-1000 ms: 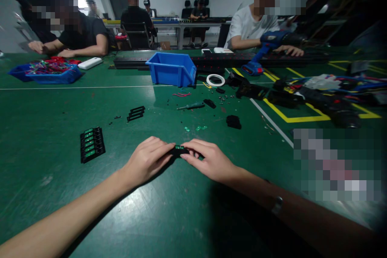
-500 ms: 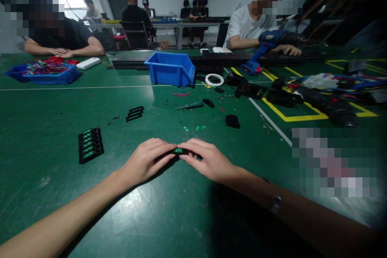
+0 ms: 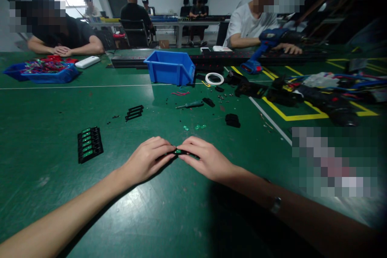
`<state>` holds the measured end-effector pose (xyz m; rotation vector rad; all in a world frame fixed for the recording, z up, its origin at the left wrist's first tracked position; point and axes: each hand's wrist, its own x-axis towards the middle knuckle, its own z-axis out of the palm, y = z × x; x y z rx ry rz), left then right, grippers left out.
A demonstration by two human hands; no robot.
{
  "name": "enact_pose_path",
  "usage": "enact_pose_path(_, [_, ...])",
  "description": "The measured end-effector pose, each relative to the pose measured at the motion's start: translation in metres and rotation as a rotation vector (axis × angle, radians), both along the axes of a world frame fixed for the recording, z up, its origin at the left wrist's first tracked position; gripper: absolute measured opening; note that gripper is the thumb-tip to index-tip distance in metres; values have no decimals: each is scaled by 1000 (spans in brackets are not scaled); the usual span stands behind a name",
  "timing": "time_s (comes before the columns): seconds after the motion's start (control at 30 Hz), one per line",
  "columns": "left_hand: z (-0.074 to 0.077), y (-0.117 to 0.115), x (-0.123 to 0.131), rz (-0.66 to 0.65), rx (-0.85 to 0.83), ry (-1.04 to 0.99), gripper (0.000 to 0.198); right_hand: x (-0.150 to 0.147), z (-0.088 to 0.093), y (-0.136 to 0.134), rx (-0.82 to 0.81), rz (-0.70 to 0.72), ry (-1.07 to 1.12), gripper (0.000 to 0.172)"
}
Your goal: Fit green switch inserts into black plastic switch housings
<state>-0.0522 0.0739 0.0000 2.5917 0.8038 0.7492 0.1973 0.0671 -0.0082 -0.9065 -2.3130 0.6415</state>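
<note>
My left hand (image 3: 151, 154) and my right hand (image 3: 205, 158) meet in the middle of the green table, both closed on one small black housing with a green circuit board (image 3: 178, 151) showing between the fingertips. Most of this piece is hidden by the fingers. Beyond the hands lie several loose small green boards (image 3: 198, 127). To the left, a row of black housings with green boards (image 3: 90, 144) lies side by side. Further up are some black rectangular frames (image 3: 134, 112), and a stack of black pieces (image 3: 232, 120) sits to the right.
A screwdriver (image 3: 190, 105) lies beyond the loose boards, near scattered screws. Behind it stand a blue bin (image 3: 170, 68) and a white tape ring (image 3: 214, 79). A blue cordless drill (image 3: 255, 56) and cables (image 3: 347, 82) are at right; a wire-filled blue tray (image 3: 50, 73) is at left. Two people sit opposite.
Both hands stay in place on the black housing, with slightly less of the green board showing between the fingertips. The objects on the table have not moved.
</note>
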Motion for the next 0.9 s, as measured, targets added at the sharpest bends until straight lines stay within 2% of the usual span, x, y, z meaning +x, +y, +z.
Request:
enact_pose_path(0.63, [-1, 0, 0, 7, 2, -28, 23, 0, -3, 0, 17, -8, 34, 28])
enact_pose_path(0.8, [-2, -1, -1, 5, -3, -42, 24, 0, -2, -1, 26, -2, 44, 22])
enact_pose_path(0.9, [-1, -1, 0, 9, -3, -48, 25, 1, -2, -1, 26, -4, 45, 25])
